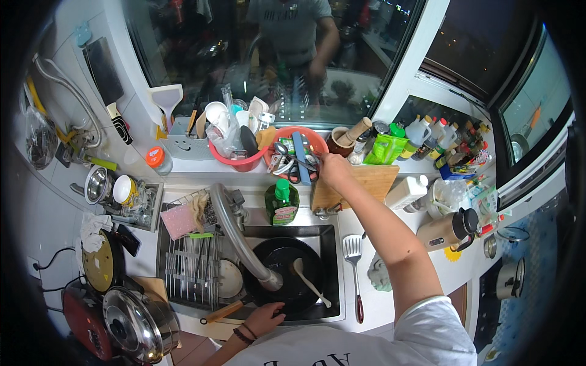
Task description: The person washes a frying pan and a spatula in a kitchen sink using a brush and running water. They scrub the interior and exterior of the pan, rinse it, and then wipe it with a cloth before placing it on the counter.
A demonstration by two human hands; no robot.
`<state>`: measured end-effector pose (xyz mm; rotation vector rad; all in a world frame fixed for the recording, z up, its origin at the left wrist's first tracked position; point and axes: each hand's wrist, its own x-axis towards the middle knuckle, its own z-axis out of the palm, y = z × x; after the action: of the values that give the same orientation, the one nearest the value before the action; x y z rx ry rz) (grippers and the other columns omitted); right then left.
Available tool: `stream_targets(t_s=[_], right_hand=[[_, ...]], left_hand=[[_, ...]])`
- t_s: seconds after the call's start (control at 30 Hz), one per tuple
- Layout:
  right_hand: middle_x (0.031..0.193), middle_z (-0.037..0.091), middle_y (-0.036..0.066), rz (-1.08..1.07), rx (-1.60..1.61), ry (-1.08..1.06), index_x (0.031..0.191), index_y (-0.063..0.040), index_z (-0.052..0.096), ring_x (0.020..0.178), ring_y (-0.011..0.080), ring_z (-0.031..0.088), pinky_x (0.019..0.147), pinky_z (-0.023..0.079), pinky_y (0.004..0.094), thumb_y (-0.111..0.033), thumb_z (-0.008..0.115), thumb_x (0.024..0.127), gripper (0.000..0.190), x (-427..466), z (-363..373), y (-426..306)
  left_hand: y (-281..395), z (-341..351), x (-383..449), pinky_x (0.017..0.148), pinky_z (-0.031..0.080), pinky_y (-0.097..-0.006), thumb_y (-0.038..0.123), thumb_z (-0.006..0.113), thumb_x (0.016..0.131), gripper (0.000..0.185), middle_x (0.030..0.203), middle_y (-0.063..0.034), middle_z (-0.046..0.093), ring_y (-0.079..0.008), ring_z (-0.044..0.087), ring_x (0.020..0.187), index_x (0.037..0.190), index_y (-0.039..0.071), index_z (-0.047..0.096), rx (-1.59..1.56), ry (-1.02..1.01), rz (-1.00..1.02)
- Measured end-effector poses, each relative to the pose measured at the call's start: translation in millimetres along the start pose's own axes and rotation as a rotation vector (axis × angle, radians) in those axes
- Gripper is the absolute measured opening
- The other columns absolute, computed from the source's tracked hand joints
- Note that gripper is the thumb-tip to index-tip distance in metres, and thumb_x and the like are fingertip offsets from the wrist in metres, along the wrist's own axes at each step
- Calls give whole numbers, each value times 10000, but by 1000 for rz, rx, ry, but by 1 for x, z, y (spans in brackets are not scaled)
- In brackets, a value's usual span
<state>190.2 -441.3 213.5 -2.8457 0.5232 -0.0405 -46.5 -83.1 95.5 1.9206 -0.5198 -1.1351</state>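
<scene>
My right hand (pixel 336 171) reaches to the right rim of a red plastic basket (pixel 316 137) on the window sill. Scissors (pixel 297 165), a blue flat strip (pixel 300 155) and other small tools lie in it. The fingertips are hidden, so whether they grip something is unclear. Low over the front edge of the sink (pixel 339 274), my left hand (pixel 265 316) hangs with loosely bent fingers and nothing visible in it. Beside it, a black frying pan (pixel 274 249) with a wooden handle (pixel 224 312) sits in the sink. A pale spoon (pixel 311 283) rests in the pan.
The curved faucet (pixel 233 233) arches over the pan. A dish rack (pixel 192 270) fills the sink's left side. Behind stand a green detergent bottle (pixel 281 203) and a wooden cutting board (pixel 366 183). A slotted turner (pixel 353 274) and a thermal jug (pixel 446 228) are on the right counter.
</scene>
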Motion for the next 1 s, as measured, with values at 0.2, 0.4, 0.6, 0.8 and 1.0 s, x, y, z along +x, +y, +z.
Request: stream_targets(t_s=[0.2, 0.4, 0.6, 0.8, 1.0], right_hand=[[1028, 646, 174, 108, -33, -127, 1031, -35, 609, 966, 307, 627, 832, 504, 397, -173, 662, 776, 295, 8, -8, -18], [923, 664, 175, 185, 311, -150, 1010, -22, 582, 771, 254, 667, 617, 525, 346, -132, 664, 759, 286, 21, 5, 9], [621, 508, 9, 122, 1162, 22, 899, -45, 495, 462, 89, 469, 369, 387, 248, -57, 572, 870, 84, -30, -13, 10], [628, 488, -12, -2, 1279, 29, 935, -53, 502, 422, 61, 413, 381, 344, 200, -100, 576, 886, 100, -136, -39, 1], [660, 516, 15, 20, 1403, -93, 1013, -54, 480, 425, 66, 435, 377, 352, 198, -73, 581, 884, 165, -234, -41, -11]], left_hand=[[9, -2, 2, 884, 465, -345, 276, 577, 858, 478, 1165, -185, 572, -272, 582, 1044, 1239, 0, 493, -25, 5, 72], [0, -4, -8, 853, 483, -336, 252, 600, 850, 471, 1120, -157, 607, -235, 606, 996, 1239, 6, 500, 6, 84, 88], [-2, -5, -20, 869, 476, -333, 234, 587, 852, 453, 1143, -174, 592, -257, 596, 1024, 1235, 9, 501, -23, 37, 49], [30, -7, -21, 853, 478, -282, 128, 575, 883, 381, 1136, -113, 608, -147, 588, 1005, 1239, 11, 503, -236, -33, 212], [86, -8, -25, 845, 467, -241, 107, 523, 926, 354, 1125, -99, 614, -125, 590, 990, 1261, 5, 472, -354, -26, 423]])
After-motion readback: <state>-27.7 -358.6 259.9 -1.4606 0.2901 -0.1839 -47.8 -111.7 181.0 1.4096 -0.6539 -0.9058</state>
